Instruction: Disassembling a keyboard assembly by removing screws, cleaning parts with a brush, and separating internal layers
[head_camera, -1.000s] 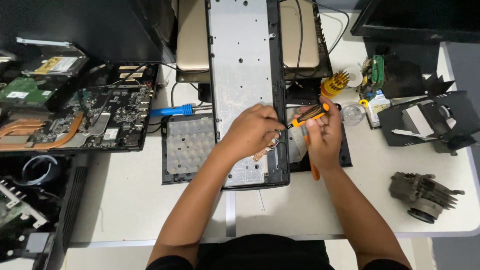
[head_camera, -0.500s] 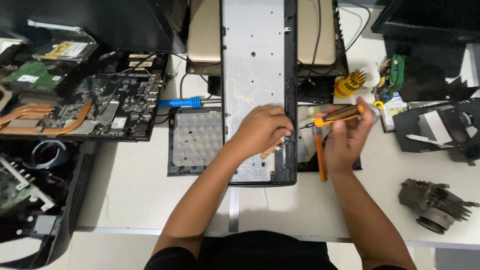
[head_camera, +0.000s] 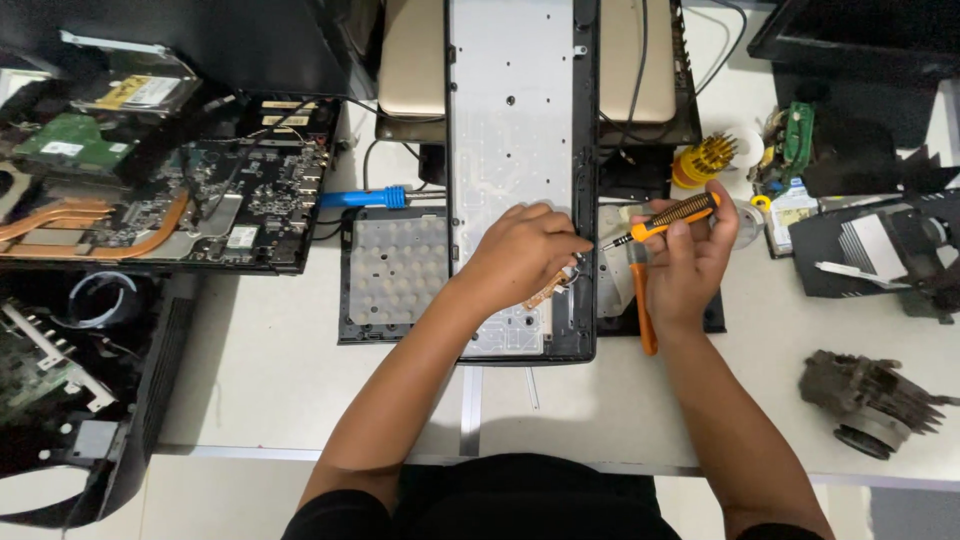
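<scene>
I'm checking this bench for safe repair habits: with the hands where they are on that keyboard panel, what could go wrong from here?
1. The screwdriver tip points at the left hand; a slip could jab the fingers.
2. The left hand pinches a thin orange ribbon strip on the keyboard panel; pulling might tear it.
3. The panel lies over a smaller panel and other parts, so it could rock under pressure.

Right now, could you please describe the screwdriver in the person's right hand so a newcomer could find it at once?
Start at the long grey keyboard backplate in the middle of the white table. Just right of its lower edge, the right hand holds the screwdriver, tip pointing left. Its orange-and-black ribbed handle sets it apart from the plain orange tool lying below.
</scene>
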